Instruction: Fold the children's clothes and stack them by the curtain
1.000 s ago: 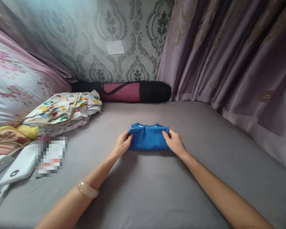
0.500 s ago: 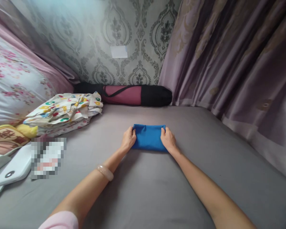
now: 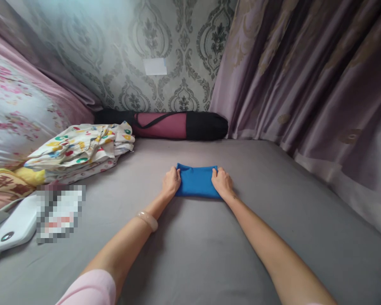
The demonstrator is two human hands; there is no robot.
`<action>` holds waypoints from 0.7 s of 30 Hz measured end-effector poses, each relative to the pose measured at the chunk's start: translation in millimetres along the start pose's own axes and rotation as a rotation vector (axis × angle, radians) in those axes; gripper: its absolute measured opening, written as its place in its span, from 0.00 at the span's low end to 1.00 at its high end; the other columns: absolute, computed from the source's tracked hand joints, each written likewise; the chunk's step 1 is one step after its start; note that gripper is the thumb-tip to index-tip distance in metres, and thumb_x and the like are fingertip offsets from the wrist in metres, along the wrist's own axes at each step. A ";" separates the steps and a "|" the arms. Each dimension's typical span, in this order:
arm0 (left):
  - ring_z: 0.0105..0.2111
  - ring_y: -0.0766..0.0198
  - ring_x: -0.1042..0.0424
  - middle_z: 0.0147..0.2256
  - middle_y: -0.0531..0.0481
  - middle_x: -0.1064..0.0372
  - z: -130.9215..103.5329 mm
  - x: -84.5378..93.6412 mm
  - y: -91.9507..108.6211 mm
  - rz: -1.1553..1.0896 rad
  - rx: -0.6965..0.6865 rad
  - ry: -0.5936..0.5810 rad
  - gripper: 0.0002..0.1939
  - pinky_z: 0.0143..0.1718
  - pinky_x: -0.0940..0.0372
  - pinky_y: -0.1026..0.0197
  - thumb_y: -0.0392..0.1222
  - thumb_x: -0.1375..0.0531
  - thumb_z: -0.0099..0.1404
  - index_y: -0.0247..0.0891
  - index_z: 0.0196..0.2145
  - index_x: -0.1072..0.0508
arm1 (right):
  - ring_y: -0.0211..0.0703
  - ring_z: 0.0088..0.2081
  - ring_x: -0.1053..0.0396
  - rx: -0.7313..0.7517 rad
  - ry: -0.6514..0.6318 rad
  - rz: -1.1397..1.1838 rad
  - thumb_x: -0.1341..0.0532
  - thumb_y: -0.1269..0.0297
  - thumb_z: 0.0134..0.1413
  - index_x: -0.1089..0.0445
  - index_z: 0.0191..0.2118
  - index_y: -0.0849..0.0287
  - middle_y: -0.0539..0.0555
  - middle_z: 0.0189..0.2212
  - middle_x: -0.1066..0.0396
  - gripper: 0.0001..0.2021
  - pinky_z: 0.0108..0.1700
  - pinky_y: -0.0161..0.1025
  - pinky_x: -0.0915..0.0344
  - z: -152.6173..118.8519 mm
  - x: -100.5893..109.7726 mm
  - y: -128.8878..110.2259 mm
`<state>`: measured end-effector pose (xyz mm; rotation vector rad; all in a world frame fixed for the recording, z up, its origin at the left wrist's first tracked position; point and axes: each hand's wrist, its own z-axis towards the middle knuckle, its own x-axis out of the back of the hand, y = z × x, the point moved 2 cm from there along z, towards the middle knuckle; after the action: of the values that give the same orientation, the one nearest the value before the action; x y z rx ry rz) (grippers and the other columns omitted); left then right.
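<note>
Facing twelve o'clock, I have a flat white plastic device with a dark round spot (image 3: 11,228) out toward nine to ten o'clock, and behind it, at ten, a white fabric covering printed with pink flowers (image 3: 15,93). A loosely stacked pile of white cloth with colourful prints (image 3: 78,146) sits between ten and eleven. The long black-and-maroon fabric bag with a black strap (image 3: 163,127) lies against the wall, from eleven to just past twelve.

At twelve, nearer me on the grey sheet-covered bed (image 3: 190,241), is the folded bright-blue cloth bundle (image 3: 197,184). My left hand (image 3: 171,181) grips its nine o'clock end and my right hand (image 3: 222,183) grips its three o'clock end, thumbs toward me; the hands stay well apart, with the bundle spanning between them. I can't tell whether its underside is off the sheet.

I judge it light, soft and limp, not fragile and hardly slippery: the upper edge dips near my left hand. Its layers could slide open, so the best hold is both ends, all layers pinched together. At one to two o'clock hangs a mauve patterned curtain (image 3: 307,84).
</note>
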<state>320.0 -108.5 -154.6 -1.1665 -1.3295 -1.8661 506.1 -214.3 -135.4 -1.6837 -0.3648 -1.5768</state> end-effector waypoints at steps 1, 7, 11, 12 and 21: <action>0.40 0.52 0.25 0.38 0.37 0.25 0.7 -0.2 0.2 0.006 0.002 -0.001 0.16 0.37 0.37 0.58 0.46 0.55 0.72 0.37 0.42 0.31 | 0.54 0.43 0.26 -0.009 0.000 0.002 0.54 0.56 0.67 0.30 0.47 0.63 0.66 0.38 0.25 0.21 0.43 0.44 0.35 0.6 0.2 0.0; 0.41 0.51 0.26 0.40 0.34 0.25 5.7 2.0 0.1 0.013 0.048 -0.024 0.17 0.38 0.36 0.56 0.46 0.54 0.71 0.36 0.40 0.29 | 0.56 0.45 0.27 -0.035 -0.060 0.046 0.52 0.57 0.66 0.28 0.47 0.65 0.69 0.41 0.25 0.21 0.44 0.46 0.35 6.9 1.2 2.7; 0.43 0.51 0.26 0.41 0.34 0.26 12.6 1.4 -1.6 -0.027 0.092 -0.056 0.15 0.40 0.36 0.57 0.45 0.52 0.70 0.35 0.39 0.28 | 0.56 0.46 0.27 -0.062 -0.103 0.050 0.51 0.57 0.64 0.26 0.47 0.66 0.70 0.42 0.25 0.21 0.45 0.45 0.34 13.7 -0.9 4.2; 0.43 0.51 0.26 0.41 0.34 0.26 14.8 0.9 -2.2 -0.041 0.100 -0.062 0.15 0.40 0.36 0.57 0.44 0.51 0.69 0.35 0.39 0.28 | 0.56 0.46 0.27 -0.068 -0.116 0.045 0.50 0.57 0.64 0.26 0.46 0.66 0.70 0.42 0.25 0.21 0.44 0.45 0.34 15.7 -1.5 4.5; 0.46 0.52 0.29 0.44 0.34 0.29 6.2 22.3 -3.6 -0.013 0.041 0.028 0.14 0.45 0.38 0.56 0.42 0.51 0.69 0.32 0.44 0.31 | 0.60 0.46 0.27 -0.023 -0.147 -0.025 0.49 0.53 0.63 0.25 0.44 0.67 0.71 0.41 0.25 0.23 0.45 0.48 0.35 17.7 18.8 9.6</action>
<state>308.8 -100.5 -135.7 -1.1088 -1.3569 -1.8493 528.7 -213.8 -119.7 -1.8251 -0.4451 -1.4842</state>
